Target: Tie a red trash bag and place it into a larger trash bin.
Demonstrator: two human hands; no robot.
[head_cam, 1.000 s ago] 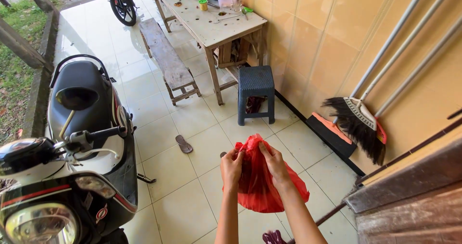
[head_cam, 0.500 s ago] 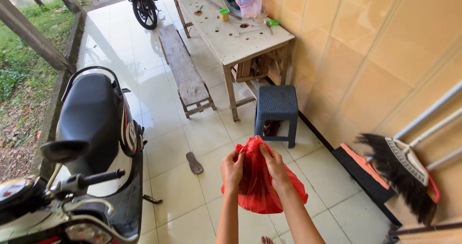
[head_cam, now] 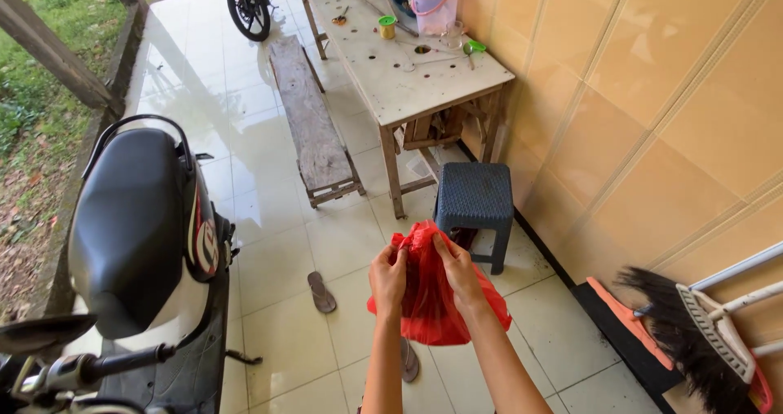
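— What do the hands hold?
— Left hand (head_cam: 388, 280) and right hand (head_cam: 459, 274) both pinch the top of a red bag (head_cam: 430, 300), held above the tiled floor (head_cam: 277, 259).
— What's nearby?
— A stool (head_cam: 475, 195) just behind, a scooter (head_cam: 139, 243) to the left.

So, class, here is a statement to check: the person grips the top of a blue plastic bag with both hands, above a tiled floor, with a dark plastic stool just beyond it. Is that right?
Not quite. The bag is red, not blue, as the head view shows. The rest holds: the left hand and right hand both grip its top above the tiled floor, with the dark plastic stool just beyond.
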